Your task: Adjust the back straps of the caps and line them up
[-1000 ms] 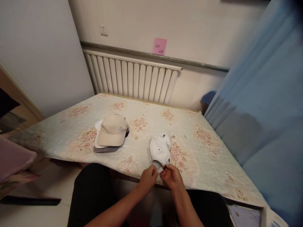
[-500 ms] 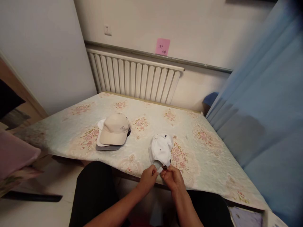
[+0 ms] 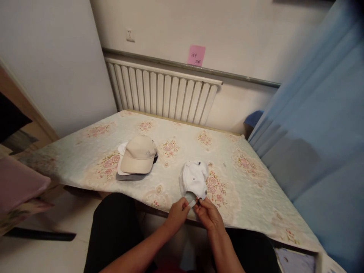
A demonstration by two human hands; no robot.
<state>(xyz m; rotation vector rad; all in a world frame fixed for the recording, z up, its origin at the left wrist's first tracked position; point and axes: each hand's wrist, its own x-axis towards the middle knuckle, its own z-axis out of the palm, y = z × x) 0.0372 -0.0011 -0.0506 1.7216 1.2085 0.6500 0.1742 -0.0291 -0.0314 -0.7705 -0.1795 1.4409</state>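
I take clock directions from the cap (image 3: 193, 180); 12 points toward the far wall. The cap lies on the bed (image 3: 187, 133) close to its near edge, its rear gap facing 6. At 7, I have the left hand (image 3: 178, 214) pinching the pale strap (image 3: 192, 203); at 5, the right hand (image 3: 209, 212) grips the dark tab (image 3: 199, 201) between thumb and fingers. I cannot tell whether the two ends are joined.

Caution: I judge that excess pull toward 6 may drag the cap over the edge, since only its own slight weight seems to hold it. A narrow fingertip pinch may let the strap slip. Unequal tension may twist the strap or skew the rear gap. The fingers partly mask the ends, so I may misjudge their alignment.

Surface: the bed carries a pale cover printed with rose clusters. A stack (image 3: 139, 155) of caps, tan uppermost, sits at 10, well apart from the cap.

Room: radiator (image 3: 165, 93) and socket (image 3: 130, 35) at 11; pink note (image 3: 196, 55) at 12, above the pipe (image 3: 233, 75); blue curtain (image 3: 315, 125) at 2.
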